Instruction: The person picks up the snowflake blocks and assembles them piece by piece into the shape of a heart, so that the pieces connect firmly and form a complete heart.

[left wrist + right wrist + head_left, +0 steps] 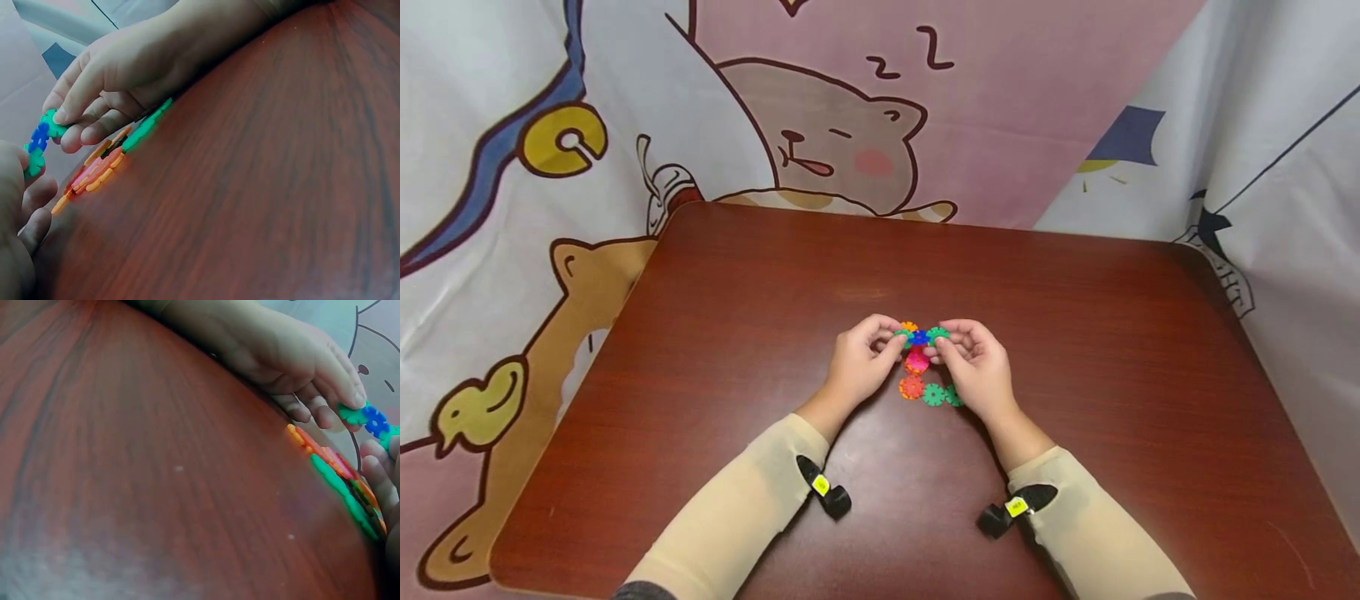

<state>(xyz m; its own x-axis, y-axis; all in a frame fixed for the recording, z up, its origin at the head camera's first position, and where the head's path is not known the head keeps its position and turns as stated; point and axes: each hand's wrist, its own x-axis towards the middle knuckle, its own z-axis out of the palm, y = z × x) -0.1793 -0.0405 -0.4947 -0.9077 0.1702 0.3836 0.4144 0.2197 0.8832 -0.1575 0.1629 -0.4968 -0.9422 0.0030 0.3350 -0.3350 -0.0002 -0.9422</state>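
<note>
Head view: there's your blue disc over the desk, left hand pinching the green disc left of it, right hand pinching the matching disc at its right. Left wrist: blue sits between both pinches. Right wrist: coloured discs lie below blue.

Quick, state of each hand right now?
Left hand: pinching a green notched disc joined to a blue disc.
Right hand: pinching the second green notched disc on that blue disc.
</note>
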